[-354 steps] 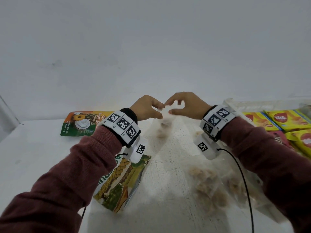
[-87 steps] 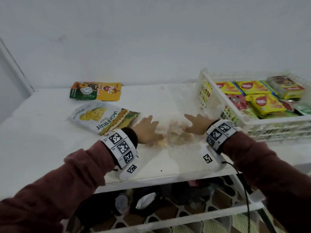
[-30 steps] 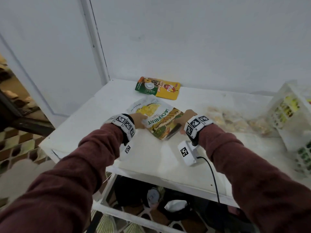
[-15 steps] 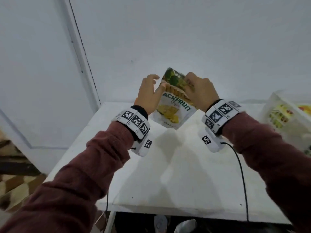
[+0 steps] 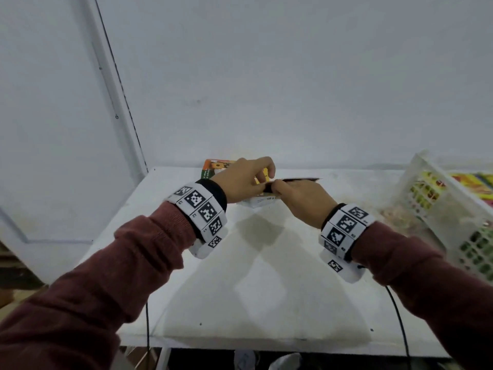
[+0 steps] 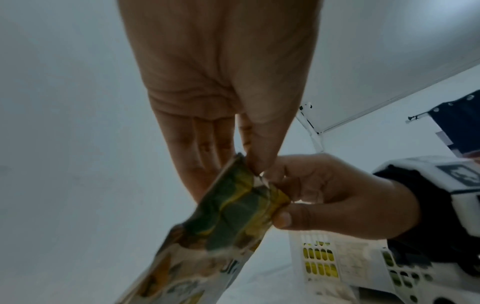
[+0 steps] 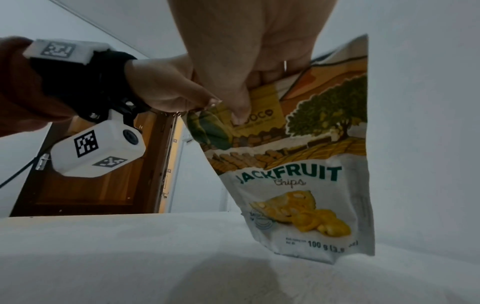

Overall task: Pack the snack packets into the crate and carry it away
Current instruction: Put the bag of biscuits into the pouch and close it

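Note:
A jackfruit chips pouch point(image 7: 298, 174) hangs upright above the white table point(image 5: 266, 284), its top edge point(image 5: 293, 180) seen edge-on in the head view. My left hand point(image 5: 248, 180) pinches the pouch's top corner point(image 6: 249, 185) between thumb and fingers. My right hand point(image 5: 298, 198) grips the same top edge beside it, thumb on the front face. The white crate point(image 5: 448, 209) stands at the right, with yellow packets point(image 5: 474, 182) inside it.
An orange and green packet point(image 5: 216, 168) lies at the back of the table, partly behind my left hand. A clear bag of brownish snacks point(image 5: 397, 212) lies against the crate's left wall. A white wall rises behind the table; a wooden door point(image 7: 91, 185) shows at left.
The jackfruit pouch was lifted off the table with both hands. It now hangs lower and upright, both hands pinching its top edge close together. My head has turned back to the right.

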Tool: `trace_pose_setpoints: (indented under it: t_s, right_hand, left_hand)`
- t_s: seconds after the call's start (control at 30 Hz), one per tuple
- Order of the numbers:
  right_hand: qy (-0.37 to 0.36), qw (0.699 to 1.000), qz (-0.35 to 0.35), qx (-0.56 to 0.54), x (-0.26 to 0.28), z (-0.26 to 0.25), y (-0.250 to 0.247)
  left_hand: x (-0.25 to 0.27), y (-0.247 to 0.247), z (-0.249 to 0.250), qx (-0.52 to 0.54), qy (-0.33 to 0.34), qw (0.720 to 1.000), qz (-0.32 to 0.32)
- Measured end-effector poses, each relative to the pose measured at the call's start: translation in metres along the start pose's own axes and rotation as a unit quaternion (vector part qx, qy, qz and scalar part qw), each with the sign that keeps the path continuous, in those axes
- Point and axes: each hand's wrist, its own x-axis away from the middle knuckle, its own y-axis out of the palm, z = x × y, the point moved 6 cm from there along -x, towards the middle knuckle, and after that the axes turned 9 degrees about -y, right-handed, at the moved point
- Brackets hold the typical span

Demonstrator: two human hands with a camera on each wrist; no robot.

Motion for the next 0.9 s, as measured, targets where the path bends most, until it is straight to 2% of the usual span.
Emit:
trace_pose_setpoints:
  t_s: [0.07, 0.17, 0.27, 0.3, 0.33, 0.4, 0.47, 0.53, 0.63, 0.7, 0.77, 0.83, 0.9]
  right_hand:
    - [-0.014, 0.999, -0.002, -0.03, 0.004, -0.004, 0.002]
    - [-0.036, 0.997, -0.006, -0.063, 0.008, -0.012, 0.008]
    - [-0.012, 0.994, -0.076, -0.079, 0.009, -0.023, 0.009]
    - [0.006, 0.99, -0.12, -0.069, 0.009, -0.021, 0.014]
    - [0.021, 0.988, -0.136, -0.068, 0.009, -0.016, 0.015]
    - [0.004, 0.991, -0.116, -0.061, 0.007, -0.018, 0.009]
    - [-0.026, 0.998, -0.059, 0.008, 0.005, -0.016, 0.007]
    - [-0.037, 0.996, -0.074, 0.031, 0.007, -0.014, 0.013]
    - [-0.051, 0.996, -0.065, 0.026, 0.007, -0.017, 0.016]
    - [-0.038, 0.995, -0.095, 0.01, 0.006, -0.021, 0.014]
    - [0.008, 0.987, -0.162, -0.009, 0.009, -0.013, 0.019]
    - [0.016, 0.988, -0.146, -0.056, 0.011, -0.01, 0.01]
    - [-0.01, 0.997, -0.057, -0.046, 0.009, -0.008, -0.008]
  left_hand:
    - [-0.001, -0.002, 0.003, -0.018, -0.001, 1.0, 0.007]
    - [-0.007, -0.004, 0.006, -0.09, -0.018, 0.994, 0.054]
    - [-0.012, 0.0, 0.009, -0.141, -0.034, 0.986, 0.087]
    - [-0.012, 0.002, 0.01, -0.14, -0.037, 0.985, 0.09]
    - [-0.012, 0.003, 0.012, -0.131, -0.039, 0.987, 0.088]
    - [-0.01, 0.005, 0.015, -0.108, -0.031, 0.991, 0.076]
    - [-0.008, 0.007, 0.015, -0.099, -0.016, 0.994, 0.049]
    - [-0.007, 0.01, 0.012, -0.098, -0.012, 0.995, 0.02]
    - [-0.009, 0.011, 0.008, -0.101, -0.035, 0.994, 0.026]
    - [-0.01, 0.013, 0.01, -0.097, -0.037, 0.994, 0.031]
    - [-0.01, 0.014, 0.011, -0.098, -0.029, 0.994, 0.026]
    - [-0.009, 0.015, 0.012, -0.1, -0.016, 0.995, 0.017]
    - [-0.007, 0.014, 0.013, -0.093, -0.005, 0.995, 0.02]
